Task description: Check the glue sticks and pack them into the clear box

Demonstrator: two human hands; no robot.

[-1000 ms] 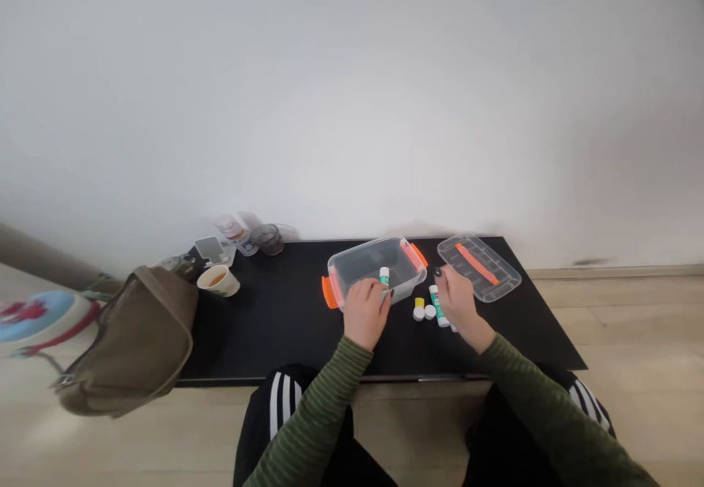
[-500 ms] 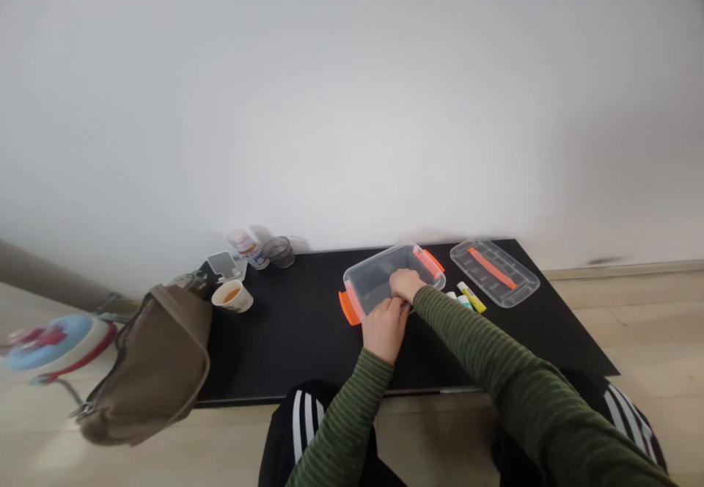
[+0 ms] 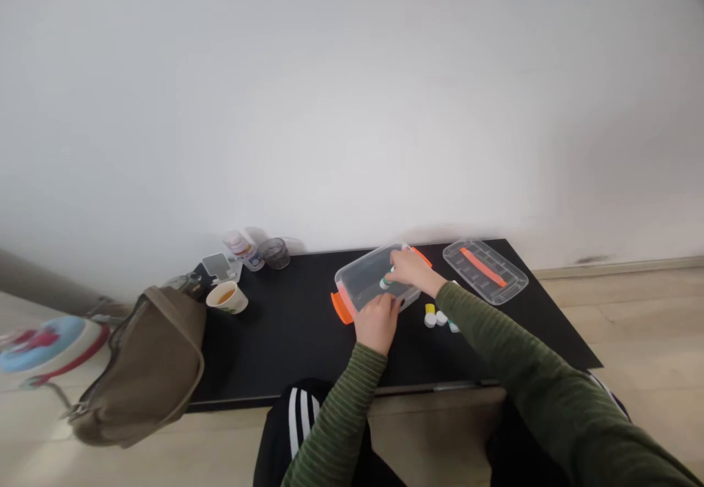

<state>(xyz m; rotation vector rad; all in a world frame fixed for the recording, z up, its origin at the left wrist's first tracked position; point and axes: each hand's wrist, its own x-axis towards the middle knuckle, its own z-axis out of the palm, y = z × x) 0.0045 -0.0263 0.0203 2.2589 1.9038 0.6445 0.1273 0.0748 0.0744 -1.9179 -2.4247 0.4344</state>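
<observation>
A clear plastic box [image 3: 357,271] with orange side latches stands without its lid on the black table. My left hand [image 3: 378,323] is closed on the box's near rim, fingers curled over it. Above the inside of the box, my right hand [image 3: 413,270] pinches a small white-and-green tube [image 3: 386,280], partly hidden by the fingers. Just right of the box, below my right forearm, lie several small containers, among them a yellow one with a white cap [image 3: 430,316]; the sleeve covers part of this group.
The clear lid [image 3: 487,272] with an orange handle lies at the table's right. On the left are a paper cup [image 3: 227,298] of orange-brown liquid, a glass [image 3: 274,253], a white bottle [image 3: 245,251] and a brown bag [image 3: 146,362]. A wall rises behind the black table [image 3: 297,333].
My right hand has moved from beside my left hand to over the box, with the small tube now showing in its fingers. The view has shifted slightly.
</observation>
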